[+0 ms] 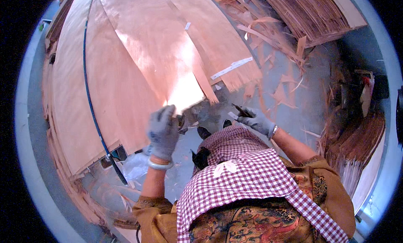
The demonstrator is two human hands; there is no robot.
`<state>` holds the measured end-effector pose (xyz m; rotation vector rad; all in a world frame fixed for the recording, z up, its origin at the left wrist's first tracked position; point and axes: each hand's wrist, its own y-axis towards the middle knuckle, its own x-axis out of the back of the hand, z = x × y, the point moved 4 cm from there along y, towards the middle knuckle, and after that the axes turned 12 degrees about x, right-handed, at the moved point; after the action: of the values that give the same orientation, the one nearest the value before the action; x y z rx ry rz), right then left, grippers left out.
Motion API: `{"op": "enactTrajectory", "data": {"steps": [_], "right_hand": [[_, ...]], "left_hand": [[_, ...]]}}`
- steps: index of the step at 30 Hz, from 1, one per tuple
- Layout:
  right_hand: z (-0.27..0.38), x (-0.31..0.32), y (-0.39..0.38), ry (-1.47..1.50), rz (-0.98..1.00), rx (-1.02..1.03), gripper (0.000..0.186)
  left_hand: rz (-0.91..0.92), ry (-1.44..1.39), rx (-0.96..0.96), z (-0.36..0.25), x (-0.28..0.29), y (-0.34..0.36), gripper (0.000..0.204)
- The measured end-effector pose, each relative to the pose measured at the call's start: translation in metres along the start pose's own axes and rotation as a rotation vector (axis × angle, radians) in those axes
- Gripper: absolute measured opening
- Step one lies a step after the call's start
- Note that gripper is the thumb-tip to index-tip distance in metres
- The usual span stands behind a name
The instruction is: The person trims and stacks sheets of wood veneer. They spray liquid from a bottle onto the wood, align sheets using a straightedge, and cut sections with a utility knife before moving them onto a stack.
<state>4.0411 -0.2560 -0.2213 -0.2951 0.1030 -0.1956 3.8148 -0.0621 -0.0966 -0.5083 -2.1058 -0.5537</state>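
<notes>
The place is a workshop handling thin wood sheets (113, 96). Evidence: the pale sheets lie broad and overlapping, a white strip (231, 68) across one; a thick stack (310, 16) of brown-edged layers stands at upper right, with layered brown wood (357, 144) at lower right. Torn scraps (262, 35) litter the grey floor (312, 87). Grey gloves (163, 131) and a checked apron (235, 176) are worn.
</notes>
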Motion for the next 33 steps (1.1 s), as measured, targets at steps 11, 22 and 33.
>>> {"op": "enactTrajectory", "data": {"steps": [11,22,33], "right_hand": [[0.042,-0.063,0.068,0.151,-0.046,0.148,0.024],[-0.010,-0.082,0.105,-0.080,-0.532,0.198,0.037],[0.026,-0.039,-0.007,0.161,-0.674,0.170,0.031]], "left_hand": [[-0.333,-0.540,0.291,-0.008,0.173,0.037,0.027],[0.040,-0.567,0.052,0.002,0.139,0.032,0.026],[0.349,0.201,-0.856,0.003,0.026,0.004,0.014]]}}
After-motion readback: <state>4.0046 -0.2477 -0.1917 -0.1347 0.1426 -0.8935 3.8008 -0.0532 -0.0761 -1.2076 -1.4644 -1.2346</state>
